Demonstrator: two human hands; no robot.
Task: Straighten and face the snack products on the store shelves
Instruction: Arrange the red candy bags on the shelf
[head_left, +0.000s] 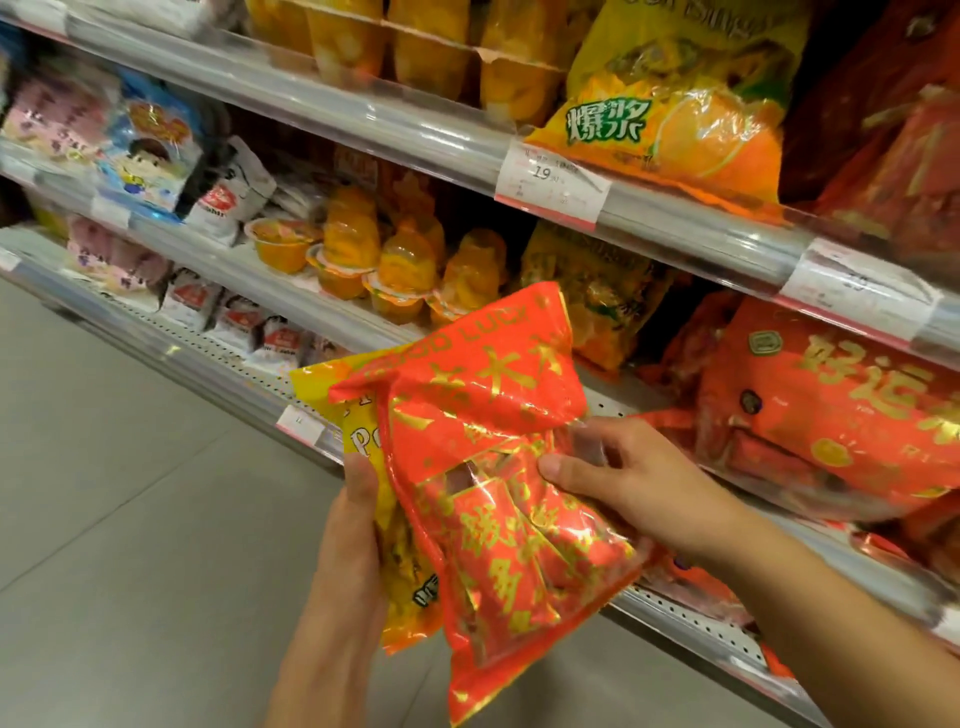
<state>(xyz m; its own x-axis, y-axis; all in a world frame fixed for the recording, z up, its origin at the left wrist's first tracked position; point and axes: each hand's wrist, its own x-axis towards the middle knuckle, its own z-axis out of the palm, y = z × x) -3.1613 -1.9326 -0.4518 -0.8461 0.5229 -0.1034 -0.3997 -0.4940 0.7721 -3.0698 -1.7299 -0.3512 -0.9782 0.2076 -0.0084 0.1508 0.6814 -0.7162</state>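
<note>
A person's left hand (348, 525) grips a yellow snack bag (363, 447) by its left edge. Stacked in front of it, a red foil bag (493, 467) is pinched by the right hand (623, 483), thumb on its face, fingers curled behind. Just beyond the right hand, the shelf (691, 623) holds matching red bags (831, 410). Best to separate the two, then seat the red bag upright, label outward.

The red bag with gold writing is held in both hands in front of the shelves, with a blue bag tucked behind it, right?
Not blue: the head view shows a yellow bag behind the red bag. The rest holds: left hand and right hand hold them before the shelves.
</note>
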